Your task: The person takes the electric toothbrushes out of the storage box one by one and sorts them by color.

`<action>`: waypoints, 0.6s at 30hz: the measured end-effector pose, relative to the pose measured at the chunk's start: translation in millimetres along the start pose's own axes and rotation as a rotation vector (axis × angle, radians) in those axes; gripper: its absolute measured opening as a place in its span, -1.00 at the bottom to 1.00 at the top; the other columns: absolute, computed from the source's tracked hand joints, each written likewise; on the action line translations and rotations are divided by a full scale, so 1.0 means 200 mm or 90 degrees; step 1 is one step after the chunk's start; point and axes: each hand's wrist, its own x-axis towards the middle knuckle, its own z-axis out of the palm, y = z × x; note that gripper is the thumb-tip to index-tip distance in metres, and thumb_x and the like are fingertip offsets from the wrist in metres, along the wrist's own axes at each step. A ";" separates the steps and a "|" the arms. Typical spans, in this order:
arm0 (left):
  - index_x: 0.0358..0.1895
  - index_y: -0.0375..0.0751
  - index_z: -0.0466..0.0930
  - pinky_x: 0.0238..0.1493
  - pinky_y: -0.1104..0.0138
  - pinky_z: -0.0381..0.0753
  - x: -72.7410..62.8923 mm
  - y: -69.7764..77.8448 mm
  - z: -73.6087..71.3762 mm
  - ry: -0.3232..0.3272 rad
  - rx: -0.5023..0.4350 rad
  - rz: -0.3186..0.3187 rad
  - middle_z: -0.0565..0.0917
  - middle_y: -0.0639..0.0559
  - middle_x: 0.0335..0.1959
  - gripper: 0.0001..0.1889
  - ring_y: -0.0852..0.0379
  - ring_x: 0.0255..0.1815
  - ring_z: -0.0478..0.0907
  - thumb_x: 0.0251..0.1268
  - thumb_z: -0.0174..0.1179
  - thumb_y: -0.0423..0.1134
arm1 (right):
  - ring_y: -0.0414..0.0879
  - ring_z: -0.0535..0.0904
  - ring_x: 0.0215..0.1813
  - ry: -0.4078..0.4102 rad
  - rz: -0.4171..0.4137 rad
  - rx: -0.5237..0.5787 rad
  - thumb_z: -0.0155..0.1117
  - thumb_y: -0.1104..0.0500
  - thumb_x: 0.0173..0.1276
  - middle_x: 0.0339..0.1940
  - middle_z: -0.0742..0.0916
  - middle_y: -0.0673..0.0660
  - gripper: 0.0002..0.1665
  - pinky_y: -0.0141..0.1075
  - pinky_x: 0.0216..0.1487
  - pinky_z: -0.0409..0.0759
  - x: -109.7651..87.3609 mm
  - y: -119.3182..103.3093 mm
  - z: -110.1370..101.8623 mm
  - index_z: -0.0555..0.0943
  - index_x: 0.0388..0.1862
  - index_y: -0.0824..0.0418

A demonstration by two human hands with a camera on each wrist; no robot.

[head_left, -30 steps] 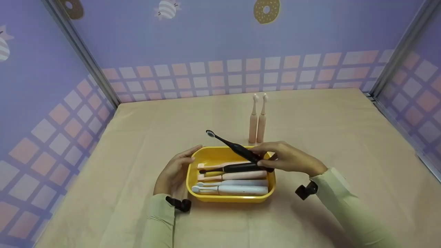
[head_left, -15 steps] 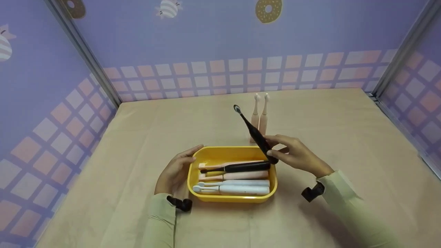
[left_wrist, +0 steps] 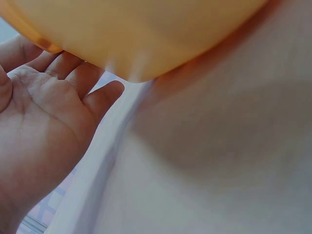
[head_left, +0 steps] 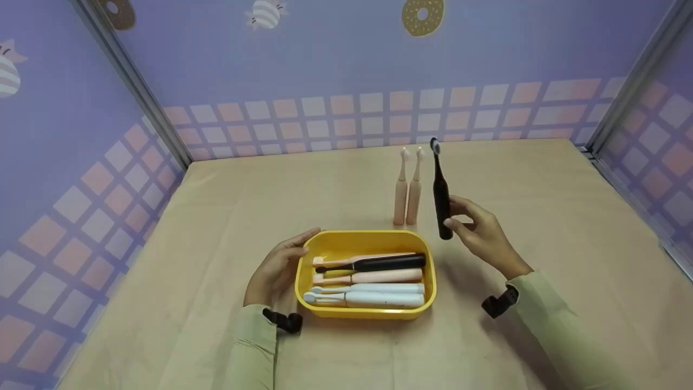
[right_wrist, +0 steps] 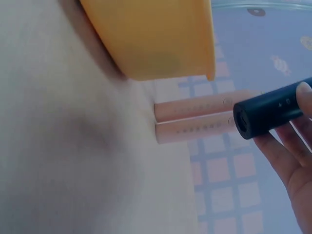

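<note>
My right hand (head_left: pixel 484 233) pinches a black electric toothbrush (head_left: pixel 442 201) near the bottom of its handle, nearly upright and brush head up. In the right wrist view the toothbrush's round base (right_wrist: pixel 242 120) hangs above the table. Two pink electric toothbrushes (head_left: pixel 399 201) stand upright side by side to its left. My left hand (head_left: pixel 274 268) rests against the left end of a yellow plastic basket (head_left: pixel 364 312), its fingers fairly straight along the wall. Inside the basket lie a black toothbrush (head_left: pixel 390 263), pink ones (head_left: pixel 387 276) and white ones (head_left: pixel 384 299), heads to the left.
A beige cloth (head_left: pixel 260 189) covers the table. Purple patterned panels (head_left: pixel 346 59) close off the back and both sides, with metal posts (head_left: pixel 130 86) at the corners.
My right hand has carried the black electric toothbrush up out of the basket area and to the right, turning it from slanted to nearly upright. The left hand stays at the basket.
</note>
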 end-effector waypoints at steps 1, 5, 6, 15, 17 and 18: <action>0.51 -0.18 0.09 0.39 0.18 0.34 0.00 0.00 0.00 0.000 -0.003 0.000 0.20 -0.08 0.50 -0.43 -0.05 0.43 0.28 0.45 -0.14 -0.40 | -0.31 0.58 0.00 0.013 0.010 -0.003 0.22 0.43 0.27 -0.02 0.68 0.23 -0.46 -0.51 -0.11 0.64 0.00 0.01 -0.01 0.47 0.27 0.33; 0.50 -0.16 0.12 0.38 0.19 0.36 0.00 0.00 0.00 0.003 -0.014 -0.003 0.20 -0.08 0.50 -0.44 -0.03 0.43 0.28 0.45 -0.13 -0.41 | -0.31 0.58 0.00 0.057 0.034 -0.008 0.20 0.44 0.28 0.00 0.66 0.24 -0.46 -0.53 -0.10 0.63 -0.01 0.04 -0.03 0.46 0.27 0.32; 0.50 -0.16 0.13 0.38 0.19 0.36 0.00 0.00 0.00 0.003 -0.015 -0.002 0.20 -0.08 0.50 -0.44 -0.03 0.43 0.28 0.45 -0.12 -0.40 | -0.32 0.58 0.00 0.067 0.041 -0.009 0.20 0.44 0.29 0.00 0.66 0.24 -0.46 -0.53 -0.09 0.62 -0.01 0.04 -0.04 0.46 0.27 0.32; 0.50 -0.14 0.11 0.36 0.20 0.39 0.01 -0.02 -0.02 -0.009 0.018 0.008 0.22 -0.07 0.49 -0.43 -0.03 0.41 0.31 0.45 -0.10 -0.35 | -0.37 0.56 0.01 0.131 0.098 -0.031 0.20 0.40 0.31 0.02 0.64 0.23 -0.47 -0.59 -0.07 0.57 -0.02 0.10 -0.10 0.44 0.27 0.29; 0.51 -0.14 0.11 0.35 0.21 0.40 0.01 -0.02 -0.03 -0.015 0.025 0.010 0.23 -0.06 0.48 -0.42 -0.01 0.40 0.33 0.45 -0.08 -0.33 | -0.38 0.55 0.02 0.143 0.105 -0.038 0.21 0.37 0.32 0.04 0.63 0.23 -0.46 -0.60 -0.07 0.56 -0.03 0.12 -0.11 0.43 0.29 0.29; 0.51 -0.15 0.10 0.35 0.21 0.40 0.01 -0.02 -0.03 -0.018 0.025 0.013 0.23 -0.07 0.48 -0.42 -0.01 0.39 0.34 0.45 -0.09 -0.33 | -0.39 0.54 0.02 0.149 0.107 -0.043 0.21 0.37 0.32 0.05 0.63 0.24 -0.46 -0.61 -0.07 0.55 -0.03 0.13 -0.12 0.42 0.29 0.30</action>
